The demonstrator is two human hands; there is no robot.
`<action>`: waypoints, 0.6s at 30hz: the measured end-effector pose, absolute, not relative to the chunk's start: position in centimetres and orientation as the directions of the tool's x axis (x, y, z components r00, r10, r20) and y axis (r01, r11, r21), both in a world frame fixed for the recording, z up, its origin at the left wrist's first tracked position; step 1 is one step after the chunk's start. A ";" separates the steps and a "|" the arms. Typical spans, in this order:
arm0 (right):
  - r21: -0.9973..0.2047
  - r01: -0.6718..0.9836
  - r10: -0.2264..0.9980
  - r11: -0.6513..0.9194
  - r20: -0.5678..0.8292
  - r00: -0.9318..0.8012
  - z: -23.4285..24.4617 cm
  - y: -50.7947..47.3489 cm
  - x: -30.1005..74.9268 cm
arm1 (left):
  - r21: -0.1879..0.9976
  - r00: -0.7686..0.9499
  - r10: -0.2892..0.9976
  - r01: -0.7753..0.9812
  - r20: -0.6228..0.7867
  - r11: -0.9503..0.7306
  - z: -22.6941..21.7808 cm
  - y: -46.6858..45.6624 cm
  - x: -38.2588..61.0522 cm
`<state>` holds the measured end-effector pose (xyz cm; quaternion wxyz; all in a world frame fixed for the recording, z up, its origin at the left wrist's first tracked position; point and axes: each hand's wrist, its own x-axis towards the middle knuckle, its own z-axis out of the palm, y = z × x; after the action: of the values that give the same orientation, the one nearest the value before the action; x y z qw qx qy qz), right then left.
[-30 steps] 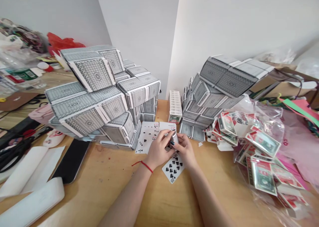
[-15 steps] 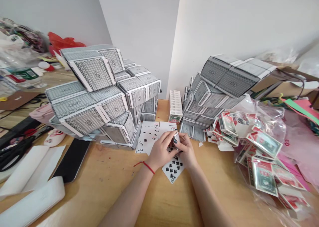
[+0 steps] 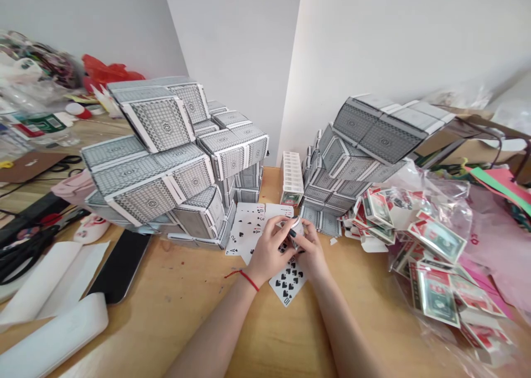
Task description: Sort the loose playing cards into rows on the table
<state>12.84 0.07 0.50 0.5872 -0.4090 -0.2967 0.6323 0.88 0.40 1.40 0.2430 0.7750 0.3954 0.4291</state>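
My left hand (image 3: 269,250), with a red string at the wrist, and my right hand (image 3: 310,250) meet over the wooden table (image 3: 257,334). Both are closed on a small stack of playing cards (image 3: 295,229) held between the fingertips. Under the hands lies a ten of spades (image 3: 287,281), face up. More face-up cards (image 3: 248,231) are fanned on the table just beyond the left hand.
Big piles of grey-backed card packs stand at the left (image 3: 166,156) and at the right (image 3: 360,140), a white tray (image 3: 291,179) between them. A clear bag of red-and-green card boxes (image 3: 431,256) lies right. A black tablet (image 3: 120,264) and white paper (image 3: 53,289) lie left.
The hands have shifted a little forward and worked the small stack between the fingers; the rest stays put.
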 end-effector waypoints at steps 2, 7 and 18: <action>-0.842 -0.528 0.986 -0.112 -0.162 0.049 0.4 0.1 12.7 | 0.735 0.321 0.830 0.391 0.456 -0.555 1.5 0.4 0.9; -0.828 -0.559 0.984 -0.041 -0.130 0.120 0.0 0.2 12.6 | 0.890 0.323 0.886 0.204 0.333 -0.409 1.7 0.2 0.5; -0.922 -0.376 0.995 0.095 0.079 0.059 0.1 -0.2 13.1 | 0.874 0.417 0.891 -0.346 -0.183 0.341 1.4 1.1 0.8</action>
<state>13.12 -0.17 0.05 0.6193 -0.3818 -0.4051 0.5536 0.78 1.12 1.44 0.7429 0.3955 0.3445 0.4160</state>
